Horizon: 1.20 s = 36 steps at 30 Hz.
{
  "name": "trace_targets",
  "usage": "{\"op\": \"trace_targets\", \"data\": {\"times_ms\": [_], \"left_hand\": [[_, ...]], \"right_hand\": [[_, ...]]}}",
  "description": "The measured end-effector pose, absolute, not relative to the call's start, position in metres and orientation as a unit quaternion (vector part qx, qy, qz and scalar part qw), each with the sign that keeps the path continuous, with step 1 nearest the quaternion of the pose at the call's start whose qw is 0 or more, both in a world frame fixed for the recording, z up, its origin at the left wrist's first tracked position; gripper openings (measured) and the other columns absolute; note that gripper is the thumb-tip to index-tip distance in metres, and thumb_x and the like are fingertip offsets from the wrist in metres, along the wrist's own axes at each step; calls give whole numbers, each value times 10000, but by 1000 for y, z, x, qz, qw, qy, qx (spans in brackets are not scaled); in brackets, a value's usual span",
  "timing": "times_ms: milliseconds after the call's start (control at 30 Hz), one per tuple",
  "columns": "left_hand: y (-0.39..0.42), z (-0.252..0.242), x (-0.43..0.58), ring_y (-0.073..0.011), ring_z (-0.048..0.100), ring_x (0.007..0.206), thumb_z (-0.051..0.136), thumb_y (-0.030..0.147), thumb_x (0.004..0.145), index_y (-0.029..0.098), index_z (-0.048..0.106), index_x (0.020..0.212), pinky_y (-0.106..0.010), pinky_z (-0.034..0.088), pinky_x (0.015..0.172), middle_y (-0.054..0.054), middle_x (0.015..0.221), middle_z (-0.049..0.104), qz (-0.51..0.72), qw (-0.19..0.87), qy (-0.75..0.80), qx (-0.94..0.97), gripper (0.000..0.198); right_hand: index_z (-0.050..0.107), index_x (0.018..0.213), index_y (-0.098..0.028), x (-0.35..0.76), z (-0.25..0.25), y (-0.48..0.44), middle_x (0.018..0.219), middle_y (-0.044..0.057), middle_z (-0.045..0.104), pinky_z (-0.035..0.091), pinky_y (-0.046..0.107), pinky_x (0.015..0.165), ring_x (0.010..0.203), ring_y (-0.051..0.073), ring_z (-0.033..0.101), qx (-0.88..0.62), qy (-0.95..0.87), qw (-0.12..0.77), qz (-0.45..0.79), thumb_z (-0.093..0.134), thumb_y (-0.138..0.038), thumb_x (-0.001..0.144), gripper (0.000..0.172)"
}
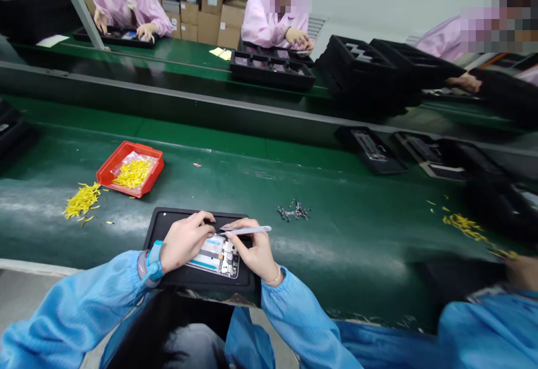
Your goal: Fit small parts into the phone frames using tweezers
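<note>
An opened phone [210,259] lies in a black tray [168,215] at the table's front edge, its circuit board showing at the right end. My left hand [187,240] rests over the phone's upper left part, fingers bent together at its top edge; what they pinch is too small to make out. My right hand [255,251] is closed on white tweezers [252,229], whose tips point left toward my left fingertips. The tips themselves are partly hidden between the hands.
A red bin [158,170] with yellow strips stands at the left, beside a loose yellow pile [83,199]. Small dark parts [295,210] lie right of the tray. Black trays [372,148] and a co-worker's blue sleeve [487,327] are at the right. People in pink work across the divider.
</note>
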<state>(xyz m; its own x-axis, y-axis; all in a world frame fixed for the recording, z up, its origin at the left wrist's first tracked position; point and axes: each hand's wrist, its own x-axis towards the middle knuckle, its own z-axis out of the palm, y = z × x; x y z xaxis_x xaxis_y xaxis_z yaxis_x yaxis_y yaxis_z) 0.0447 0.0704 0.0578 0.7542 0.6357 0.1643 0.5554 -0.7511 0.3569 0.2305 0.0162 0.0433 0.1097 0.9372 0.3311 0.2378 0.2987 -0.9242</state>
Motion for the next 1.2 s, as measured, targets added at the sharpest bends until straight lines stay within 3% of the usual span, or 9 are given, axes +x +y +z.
{"op": "trace_targets", "data": {"times_ms": [167,433,567,700,900,1000,1200], "left_hand": [[65,51,49,-163,591,793,409,49,831,152,598,907,-271,498,718,-83,1029,586,138,76,309,938,228],[62,51,47,-167,564,802,362,4,821,140,573,941,-273,483,725,-94,1018,569,132,69,299,942,278],[62,50,47,-173,569,861,338,-10,809,145,571,968,-281,479,773,-95,1073,577,112,82,306,942,322],[62,50,47,-194,570,915,290,0,830,139,576,985,-306,479,797,-109,1134,576,104,97,306,941,354],[61,49,49,-192,571,876,293,2,858,122,581,976,-294,476,775,-113,1102,595,83,75,318,941,334],[61,46,51,-192,569,896,307,5,863,132,578,989,-296,468,790,-112,1135,587,86,68,318,942,324],[56,41,58,-177,564,863,362,4,863,140,569,957,-279,467,775,-92,1054,602,139,63,334,930,264]], "right_hand": [[500,930,-233,246,44,7,809,14,689,554,300,674,752,172,692,-532,-434,661,304,669,-265,814,207],[506,961,-233,259,44,-16,819,14,680,544,320,677,737,171,676,-565,-419,649,290,652,-333,834,218],[544,950,-224,261,50,-21,857,37,646,511,354,730,799,192,648,-608,-472,598,224,522,-362,907,146],[583,897,-215,266,62,-23,845,62,592,478,347,716,802,211,594,-668,-555,469,162,418,-314,932,196],[597,801,-234,266,59,-26,768,51,605,490,331,682,740,227,616,-709,-578,327,238,415,-324,888,221],[594,821,-228,262,51,-24,786,60,624,500,338,685,745,247,633,-732,-549,313,256,530,-438,827,219],[530,811,-213,261,45,-20,769,46,652,525,328,682,738,237,643,-718,-419,366,419,698,-605,631,462]]}}
